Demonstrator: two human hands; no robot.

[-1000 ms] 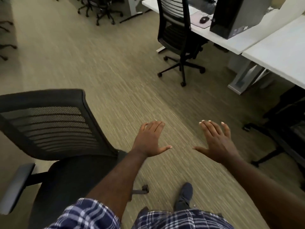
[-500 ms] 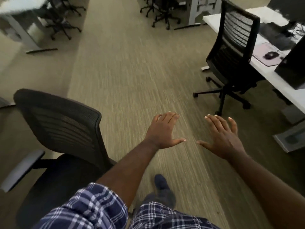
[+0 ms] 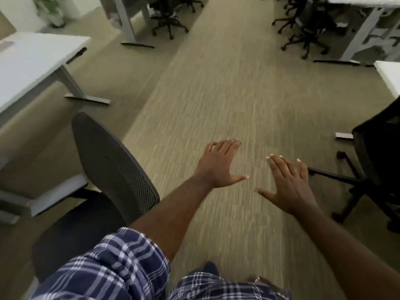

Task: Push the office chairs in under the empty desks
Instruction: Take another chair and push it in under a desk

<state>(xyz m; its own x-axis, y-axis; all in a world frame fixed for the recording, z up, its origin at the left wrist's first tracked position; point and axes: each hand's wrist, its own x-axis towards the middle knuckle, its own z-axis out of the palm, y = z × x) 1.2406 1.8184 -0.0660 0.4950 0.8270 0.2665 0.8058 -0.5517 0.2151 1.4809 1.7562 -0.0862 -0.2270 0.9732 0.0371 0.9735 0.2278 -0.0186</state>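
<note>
- White rectangular desk (image 3: 32, 61) with grey metal legs had swung into view at far left; a second before it was out of frame, so the head had turned left. Its visible top looked bare apart from a blurred pale item at the far edge, and nothing sat under it — judged a likely target.
- Black mesh-backed office chair (image 3: 112, 165) with grey armrest (image 3: 56, 193) stood just beside that desk, not yet tucked under, backrest now seen edge-on rather than broad as it was a second ago. Seat faced the desk, back toward the person.
- Left hand (image 3: 218, 165) hovered over the tan carpet (image 3: 216, 94), near the backrest's right edge but not touching; fingers apart and flat, holding nothing. Blue plaid sleeve (image 3: 112, 263) rolled above the forearm.
- Right hand (image 3: 287, 187) also hovered open, fingers spread, empty, just right of the left hand, same pose as in both earlier frames.
- Second black office chair (image 3: 376, 161) now cropped at the right edge beside a white desk corner (image 3: 389, 76); the computer tower and mouse seen earlier were gone from view.
- Judgement: person had turned from the occupied right-hand desk toward the left chair; next step probably gripping its backrest and rolling it in. Frame blurred, so small details unclear.
</note>
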